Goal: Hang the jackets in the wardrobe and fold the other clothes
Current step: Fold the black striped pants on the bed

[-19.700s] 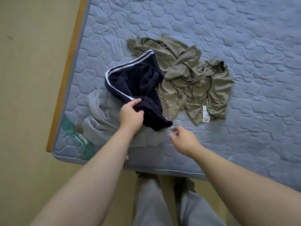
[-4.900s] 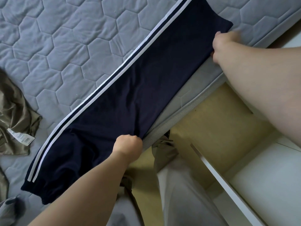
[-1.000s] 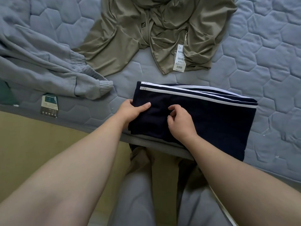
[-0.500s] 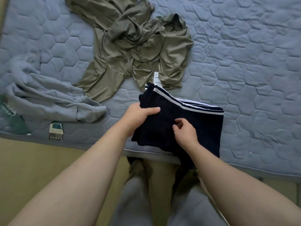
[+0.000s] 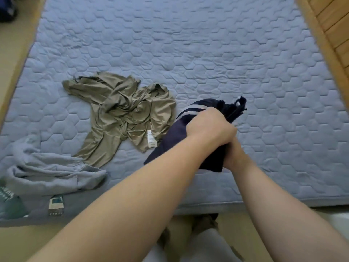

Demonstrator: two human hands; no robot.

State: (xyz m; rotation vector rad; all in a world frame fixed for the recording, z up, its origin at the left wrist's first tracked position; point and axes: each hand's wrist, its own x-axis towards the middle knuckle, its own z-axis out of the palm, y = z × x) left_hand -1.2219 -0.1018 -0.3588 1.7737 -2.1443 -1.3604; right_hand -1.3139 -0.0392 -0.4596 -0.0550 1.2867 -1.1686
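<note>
Folded navy trousers [image 5: 175,135] with white side stripes are lifted above the grey quilted mattress [image 5: 245,72]. My left hand [image 5: 209,127] grips the bundle from on top, fingers curled over it. My right hand [image 5: 234,156] holds its underside and is mostly hidden behind the left hand and the cloth. An olive-green jacket [image 5: 124,114] lies crumpled on the mattress to the left, its white tag showing. A grey garment [image 5: 47,171] lies bunched at the mattress's near left corner.
A wooden bed frame [image 5: 324,42] runs along the mattress's right side. The beige floor [image 5: 11,46] shows on the left, with a dark object at the top left corner. My legs stand against the mattress's near edge. A label hangs on the mattress side at lower left.
Both hands have raised the folded trousers off the mattress's near edge and carried them forward and to the right. The camera has tilted up, so more of the mattress shows.
</note>
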